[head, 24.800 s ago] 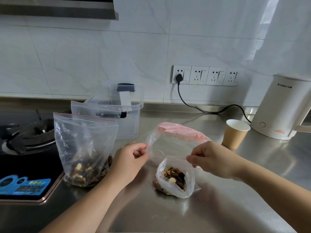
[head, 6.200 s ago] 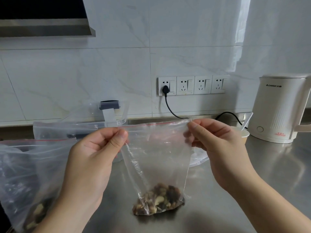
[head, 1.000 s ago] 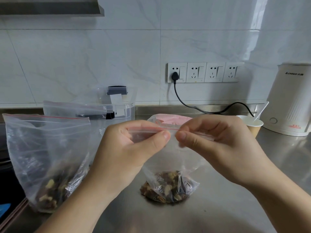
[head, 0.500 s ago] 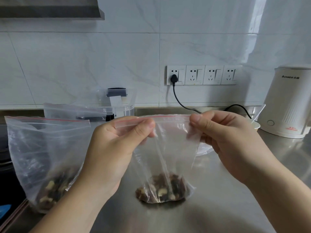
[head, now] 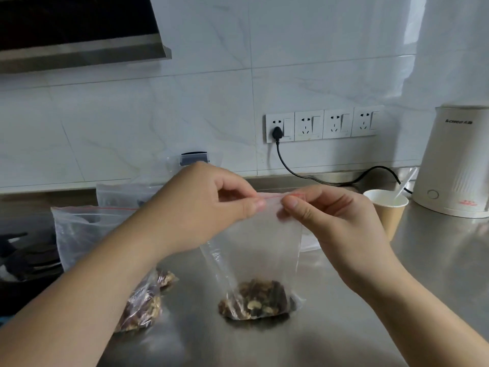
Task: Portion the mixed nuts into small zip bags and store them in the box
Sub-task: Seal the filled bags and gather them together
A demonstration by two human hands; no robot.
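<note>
A small clear zip bag with a red seal strip stands upright on the steel counter, a clump of mixed nuts at its bottom. My left hand and my right hand both pinch the seal strip at its middle, thumbs almost touching. The large bag of mixed nuts stands at the left, partly behind my left forearm. The clear storage box sits behind my left hand against the wall, mostly hidden.
A paper cup with a plastic spoon stands to the right, next to a white electric kettle. A black cable runs from the wall sockets along the back edge. The gas hob lies at far left.
My hands were apart at the two ends of the bag's top half a second ago; now they have come together at the middle of the seal. The view has tilted slightly.
</note>
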